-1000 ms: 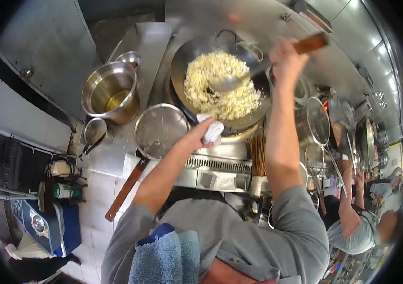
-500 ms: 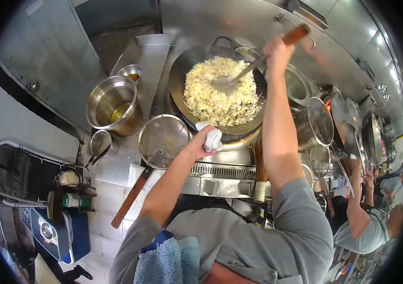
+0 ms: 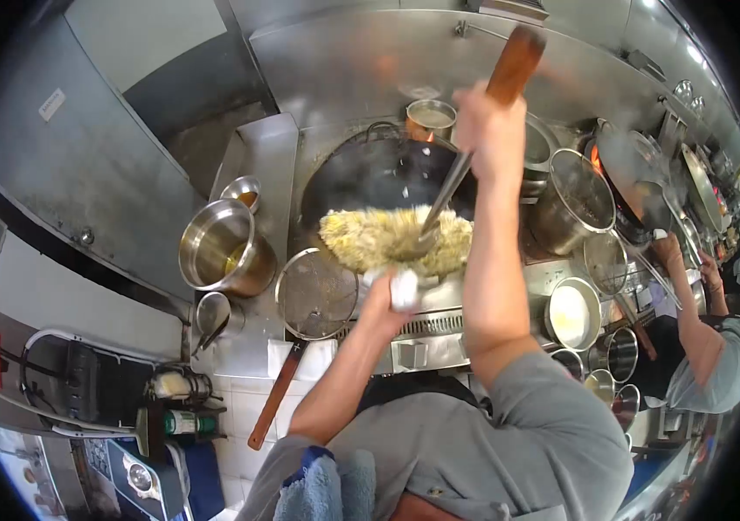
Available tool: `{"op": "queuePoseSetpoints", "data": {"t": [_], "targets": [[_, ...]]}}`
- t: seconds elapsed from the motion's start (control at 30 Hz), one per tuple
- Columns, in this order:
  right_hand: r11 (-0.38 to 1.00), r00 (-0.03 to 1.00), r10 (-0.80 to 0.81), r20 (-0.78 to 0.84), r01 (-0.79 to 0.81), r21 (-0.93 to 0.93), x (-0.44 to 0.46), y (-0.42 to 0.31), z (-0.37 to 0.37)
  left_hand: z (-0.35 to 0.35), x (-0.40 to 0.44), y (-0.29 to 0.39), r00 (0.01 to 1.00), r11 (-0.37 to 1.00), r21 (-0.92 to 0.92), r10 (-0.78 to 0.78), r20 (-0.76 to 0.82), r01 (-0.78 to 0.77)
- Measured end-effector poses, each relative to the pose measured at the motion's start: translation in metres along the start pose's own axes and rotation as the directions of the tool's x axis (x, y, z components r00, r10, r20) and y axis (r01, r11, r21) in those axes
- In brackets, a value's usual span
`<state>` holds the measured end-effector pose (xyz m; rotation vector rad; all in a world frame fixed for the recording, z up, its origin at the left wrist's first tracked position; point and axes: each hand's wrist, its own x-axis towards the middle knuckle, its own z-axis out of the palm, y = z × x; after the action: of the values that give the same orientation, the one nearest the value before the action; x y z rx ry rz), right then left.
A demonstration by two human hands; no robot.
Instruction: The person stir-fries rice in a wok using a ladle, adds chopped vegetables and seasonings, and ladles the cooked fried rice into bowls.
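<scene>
"Which hand's nearer the ladle [image 3: 449, 193]?"
"Right hand [image 3: 493, 130], clenched round it; it slants down leftward into the rice [image 3: 357, 240] in the wok [image 3: 335, 184]."
"And the left hand [image 3: 380, 302]?"
"Wrapped round a white cloth [image 3: 405, 290] at the wok's near edge."

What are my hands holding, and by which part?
The right hand holds the ladle low on its wooden handle. The left hand holds a bunched cloth near the wok; whether it grips both is unclear.

Ladle handle [image 3: 516, 65] of smooth wood
</scene>
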<state>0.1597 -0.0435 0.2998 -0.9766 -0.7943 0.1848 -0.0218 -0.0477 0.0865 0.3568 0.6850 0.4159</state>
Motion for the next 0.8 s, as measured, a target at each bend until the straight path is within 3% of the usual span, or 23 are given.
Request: {"op": "queuePoseSetpoints", "data": {"t": [0.03, 0.07, 0.13, 0.2, 0.27, 0.33, 0.4, 0.43, 0.47, 0.5, 0.53, 0.6, 0.63, 0.7, 0.77, 0.8], "targets": [[0.995, 1.0, 0.006, -0.011, -0.007, -0.098, -0.005, 0.023, 0.003, -0.013, 0.035, -0.001, 0.996, 0.997, -0.026, 0.072, 0.049, -0.071], [0.963, 0.991, -0.095, -0.094, 0.067, -0.262, 0.012, 0.05, 0.006, -0.028, 0.053, -0.016, 0.988, 0.99, -0.061, 0.129, 0.084, -0.124], [0.985, 0.991, -0.058, -0.119, 0.037, -0.169, 0.058, 0.053, 0.003, -0.051, 0.024, -0.064, 0.988, 0.994, -0.041, 0.099, -0.117, -0.104], [1.0, 0.999, 0.016, -0.044, -0.016, 0.0, 0.068, 0.016, -0.001, -0.042, -0.04, -0.086, 0.99, 0.993, -0.066, 0.088, -0.114, -0.096], [0.993, 0.997, 0.079, 0.026, -0.081, 0.089, 0.032, -0.027, -0.009, -0.031, -0.044, -0.072, 0.995, 0.997, -0.044, 0.052, -0.086, -0.056], [0.983, 0.991, -0.133, 0.008, 0.133, -0.129, -0.025, -0.02, -0.014, -0.021, 0.011, -0.029, 0.999, 0.998, 0.027, 0.048, 0.025, -0.049], [0.918, 0.945, -0.295, -0.143, 0.239, -0.316, -0.031, 0.025, 0.003, 0.002, 0.03, -0.008, 0.985, 0.996, 0.032, 0.091, -0.146, -0.087], [0.925, 0.942, -0.291, -0.168, 0.233, -0.299, -0.022, 0.023, 0.015, -0.017, 0.042, -0.022, 0.993, 0.992, 0.058, 0.117, -0.026, -0.115], [0.954, 0.966, -0.174, -0.19, 0.117, -0.277, -0.003, 0.015, 0.021, -0.034, 0.033, -0.045, 0.989, 0.989, 0.023, 0.146, 0.027, -0.146], [0.967, 0.966, -0.156, -0.204, 0.108, -0.23, 0.021, 0.01, 0.024, -0.035, 0.001, -0.064, 0.993, 0.994, -0.005, 0.113, -0.043, -0.113], [0.932, 0.928, -0.296, -0.224, 0.229, -0.281, 0.069, 0.025, 0.018, -0.031, -0.025, -0.071, 0.99, 0.997, -0.025, 0.076, -0.117, -0.079], [0.919, 0.926, -0.367, -0.086, 0.348, -0.185, 0.101, -0.035, 0.025, -0.029, -0.007, -0.059, 0.987, 0.988, -0.082, 0.124, -0.103, -0.133], [0.977, 0.967, -0.21, -0.143, 0.204, -0.056, 0.105, -0.067, 0.038, -0.034, -0.006, -0.06, 0.983, 0.981, -0.123, 0.135, -0.124, -0.15], [0.954, 0.961, -0.264, 0.082, 0.248, 0.167, 0.111, -0.103, 0.039, -0.018, 0.019, -0.003, 0.994, 0.994, 0.016, 0.109, -0.03, -0.109], [0.962, 0.965, -0.254, 0.068, 0.244, 0.119, 0.086, -0.085, 0.036, -0.017, 0.052, 0.02, 0.984, 0.991, 0.095, 0.103, -0.143, -0.09], [0.963, 0.964, -0.256, 0.068, 0.249, 0.1, 0.069, -0.068, 0.034, -0.026, 0.064, 0.021, 0.988, 0.991, 0.103, 0.102, -0.117, -0.09]]}}
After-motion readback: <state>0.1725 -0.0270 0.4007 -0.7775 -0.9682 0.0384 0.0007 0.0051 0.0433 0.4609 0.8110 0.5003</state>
